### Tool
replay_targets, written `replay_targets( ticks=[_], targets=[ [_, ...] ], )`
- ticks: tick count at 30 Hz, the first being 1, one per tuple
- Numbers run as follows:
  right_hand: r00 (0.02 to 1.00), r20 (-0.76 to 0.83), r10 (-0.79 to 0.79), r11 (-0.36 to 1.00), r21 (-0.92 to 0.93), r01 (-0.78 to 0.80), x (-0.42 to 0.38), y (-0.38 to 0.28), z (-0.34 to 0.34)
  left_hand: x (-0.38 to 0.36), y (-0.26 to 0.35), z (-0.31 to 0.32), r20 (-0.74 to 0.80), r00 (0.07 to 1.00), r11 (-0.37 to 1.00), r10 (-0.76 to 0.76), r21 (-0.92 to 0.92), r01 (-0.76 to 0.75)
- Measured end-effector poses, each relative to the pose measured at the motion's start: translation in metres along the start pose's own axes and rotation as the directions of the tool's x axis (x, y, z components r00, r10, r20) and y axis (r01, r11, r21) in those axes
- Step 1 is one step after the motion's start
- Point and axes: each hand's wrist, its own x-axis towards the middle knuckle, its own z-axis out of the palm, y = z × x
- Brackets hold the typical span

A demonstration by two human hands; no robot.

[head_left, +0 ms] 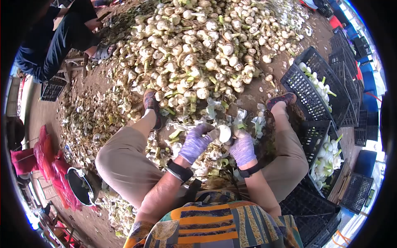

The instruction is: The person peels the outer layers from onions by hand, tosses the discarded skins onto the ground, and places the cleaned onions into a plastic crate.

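Observation:
Between my gloved hands is a white, peeled garlic bulb (224,133). My left hand (196,144), in a purple-tinted glove, pinches the bulb from its left side with thumb and fingers. On the other side my right hand (241,148), gloved the same way, is closed with curled fingertips close to the bulb. What those right fingers hold, if anything, is hidden. Below and around both hands lie loose garlic skins and leaf scraps (202,165). A large heap of unpeeled garlic bulbs (194,53) spreads over the ground beyond my feet.
At right, black crates (304,89) hold cleaned garlic (328,159) with green stems. More crates stack behind them. A bucket (80,186) and red mesh bags (53,165) stand at left. Another person's leg (66,45) shows at upper left, near a wooden stool (76,66).

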Motion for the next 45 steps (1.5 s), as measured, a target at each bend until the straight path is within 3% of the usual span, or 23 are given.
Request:
replay_targets(
  ticks=[1,2,3,5,6,8,9,11,15,18,21,25,28,29,31,33,35,37,40,42,43,44,45],
  targets=[
    [1.0,0.005,0.005,1.0,-0.006,-0.005,0.012,0.007,-0.013,-0.001,-0.002,0.0,-0.014,0.999,0.984,0.045,0.171,-0.042],
    [0.998,0.047,-0.028,0.976,-0.213,0.038,0.022,0.004,-0.024,-0.002,0.0,0.003,0.085,0.932,0.834,0.351,0.425,-0.353],
    [0.994,0.093,-0.052,0.908,-0.409,0.086,0.026,-0.001,-0.029,-0.011,0.007,0.01,0.129,0.849,0.836,0.512,0.152,-0.528],
    [0.995,0.044,-0.093,0.963,-0.252,0.101,0.02,-0.009,-0.021,-0.021,0.022,0.011,0.192,0.858,0.839,0.477,0.193,-0.509],
    [0.992,0.063,-0.113,0.944,-0.305,0.127,0.02,-0.009,-0.018,-0.014,-0.002,0.006,-0.005,0.945,0.933,0.328,0.161,-0.323],
    [0.967,0.249,-0.045,0.927,-0.35,0.133,-0.003,-0.015,0.009,-0.012,-0.017,-0.016,-0.017,0.985,0.918,-0.17,-0.367,0.152],
    [0.96,0.282,0.002,0.762,-0.621,0.18,0.003,-0.008,0.01,-0.014,-0.008,-0.021,-0.018,0.939,0.794,-0.343,-0.54,0.28],
    [0.841,0.437,0.32,0.755,-0.653,0.052,0.0,-0.009,0.027,-0.012,-0.011,-0.029,0.076,0.946,0.701,-0.316,-0.654,0.286],
    [0.955,0.27,0.127,0.484,-0.857,0.178,0.084,0.042,0.037,-0.012,-0.024,-0.055,-0.046,0.925,0.696,-0.377,-0.673,0.25],
    [0.994,0.007,0.108,0.705,-0.706,-0.072,0.14,0.101,0.053,-0.005,-0.03,-0.06,-0.131,0.941,0.848,-0.313,-0.485,0.214],
    [0.993,-0.116,-0.013,0.763,-0.644,-0.065,0.174,0.121,0.063,-0.005,-0.013,-0.063,-0.136,0.932,0.874,-0.337,-0.413,0.256],
    [0.955,0.248,-0.165,0.361,-0.886,0.292,0.178,0.071,0.043,0.002,-0.017,-0.064,-0.249,0.927,0.94,-0.28,-0.268,0.212],
    [0.972,0.23,0.038,0.591,-0.79,0.164,0.132,0.011,0.039,0.011,-0.051,-0.069,-0.263,0.964,0.986,0.044,0.167,0.0],
    [0.971,0.155,0.182,0.665,-0.747,-0.006,0.104,-0.014,0.049,0.014,-0.053,-0.07,-0.16,0.987,0.968,-0.018,0.243,0.057],
    [0.953,0.24,0.183,0.498,-0.859,0.121,0.082,-0.044,0.03,0.014,-0.051,-0.058,-0.066,0.995,0.985,0.07,0.161,-0.059],
    [0.904,0.081,0.42,0.66,-0.711,-0.243,0.041,-0.075,0.036,0.015,-0.03,-0.047,0.102,0.983,0.956,0.154,0.237,-0.174],
    [0.941,0.105,0.321,0.711,-0.683,-0.166,0.013,-0.081,0.034,0.011,-0.01,-0.031,0.262,0.959,0.99,0.111,0.057,-0.13],
    [0.915,0.201,0.349,0.766,-0.624,-0.155,-0.003,-0.09,0.029,0.006,-0.002,-0.023,0.313,0.95,0.957,0.021,0.27,-0.11],
    [0.927,0.29,0.239,0.831,-0.554,-0.042,-0.015,-0.094,0.023,0.004,-0.016,-0.012,0.262,0.963,0.949,-0.06,-0.284,0.136],
    [0.942,0.313,0.118,0.83,-0.552,0.08,-0.017,-0.092,0.022,0.003,-0.008,-0.011,0.278,0.958,0.954,-0.072,-0.26,0.148],
    [0.787,0.555,-0.27,0.417,-0.669,0.615,-0.014,-0.086,0.019,0.001,-0.004,-0.011,0.292,0.952,0.955,-0.093,-0.245,0.168],
    [0.406,0.813,-0.417,-0.217,-0.523,0.824,-0.017,-0.081,0.024,-0.001,0.002,-0.008,0.247,0.965,0.984,-0.089,-0.126,0.123],
    [0.295,0.928,-0.229,-0.478,-0.371,0.796,-0.029,-0.083,0.029,-0.002,0.009,-0.006,0.195,0.977,0.982,-0.088,0.18,0.053]
  ],
)
